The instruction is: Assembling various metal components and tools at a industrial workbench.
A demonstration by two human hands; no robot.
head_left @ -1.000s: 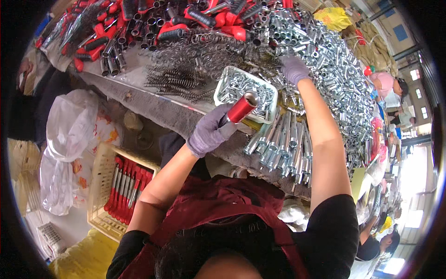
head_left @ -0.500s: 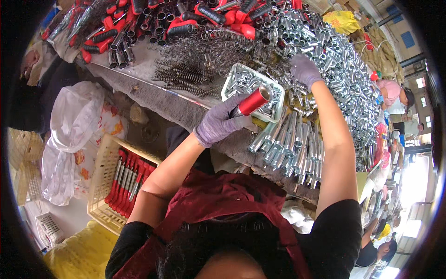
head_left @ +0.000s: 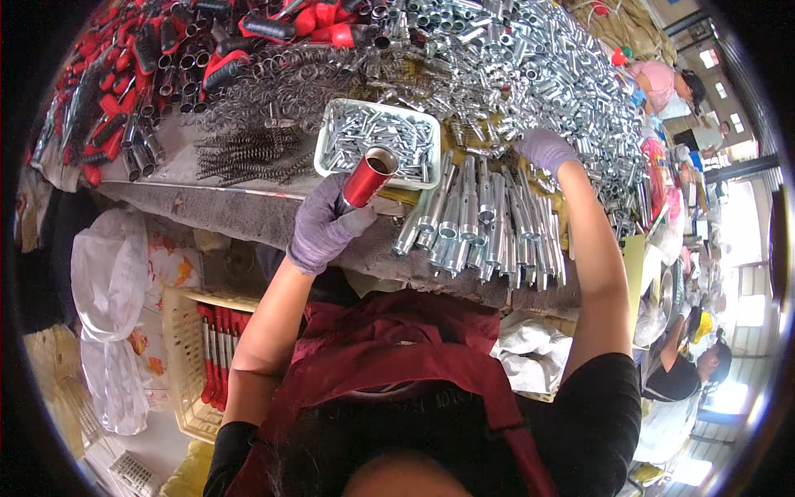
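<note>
Lifted a little higher than before, the red tube (head_left: 367, 177) is gripped tight in the gloved left hand (head_left: 325, 225), just in front of the white tray (head_left: 331, 132). Shiny metal tubes (head_left: 489, 219) on the table (head_left: 248, 211) are touched by the right hand (head_left: 544, 150); its grip cannot be seen.

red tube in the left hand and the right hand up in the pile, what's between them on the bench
In the head view, between the red tube and the right hand lie the white tray of small metal pieces and a row of silver tubes.

Factory assembly workshop, bench (head_left: 248, 211) heaped with metal tubes (head_left: 530, 66), springs (head_left: 248, 153)
</note>
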